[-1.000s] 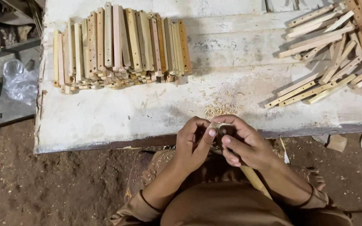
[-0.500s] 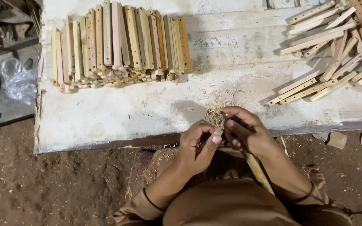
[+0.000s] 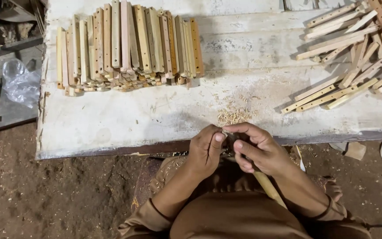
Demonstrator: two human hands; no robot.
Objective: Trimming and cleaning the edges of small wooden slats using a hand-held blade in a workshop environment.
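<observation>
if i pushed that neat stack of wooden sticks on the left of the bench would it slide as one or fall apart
The stack of wooden sticks would probably scatter, since the pieces look loose and unbound. Each stick looks stiff and light. Their flat, squared sides suggest sliding rather than rolling on the rough white bench.

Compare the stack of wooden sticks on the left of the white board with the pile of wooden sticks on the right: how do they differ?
The neat stack of pale wooden sticks lies in tidy parallel rows, each stick pointing away from the person. The loose pile of pale wooden sticks is scattered, with sticks crossing at many angles. The stack lies wholly in view; the pile runs past the picture's right edge. Both rest on the worn white wooden board.
</observation>
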